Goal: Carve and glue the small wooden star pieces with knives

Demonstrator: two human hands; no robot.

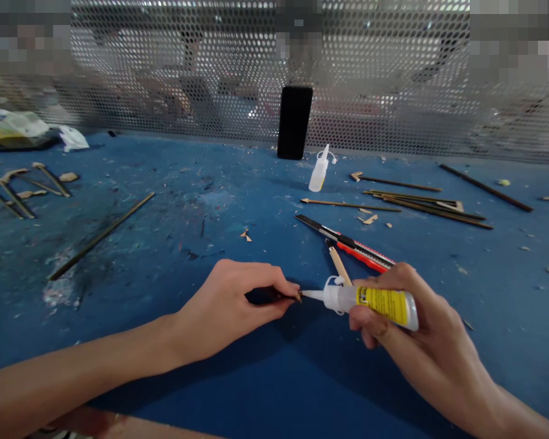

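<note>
Between thumb and forefinger, my left hand [237, 299] pinches a small brown wooden piece [298, 297], mostly hidden by the fingers. My right hand [420, 329] is closed around a glue bottle [384, 305] with a yellow label, tilted on its side. The bottle's thin nozzle points left and reaches the wooden piece; whether it touches cannot be made out. Just beyond the bottle lie a pale wooden-handled tool [339, 265] and a red and black utility knife [347, 241] with its blade pointing up and left.
A second glue bottle [318, 174] stands near a black phone [295, 122] leaning on the perforated metal screen [187, 79]. Thin dark sticks [429, 204] lie at right, another stick [103, 235] at left. Wooden pieces [16, 195] and a plastic bag [13, 128] are far left.
</note>
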